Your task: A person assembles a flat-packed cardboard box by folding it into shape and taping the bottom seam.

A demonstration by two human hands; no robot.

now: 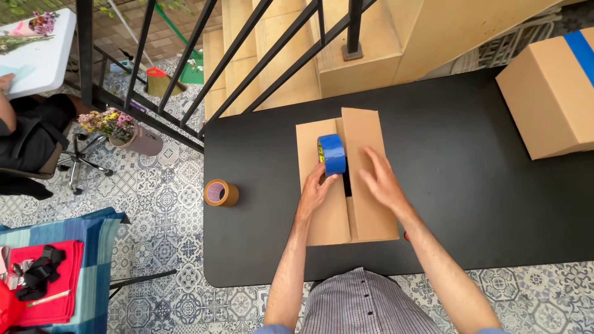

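A cardboard box [325,216] lies on the black table [482,204] in front of me, its two top flaps nearly closed with a dark gap between them. My left hand [314,193] holds a roll of blue tape [332,153] upright over the gap. My right hand [380,179] rests with fingers spread flat on the right flap [365,133], pressing it down. The box's inside is hidden.
A roll of brown tape [221,193] sits at the table's left edge. A second cardboard box with a blue tape stripe [554,93] stands at the far right. Black railing [185,62] and steps lie behind. A seated person [28,133] and a flower pot [127,133] are at left.
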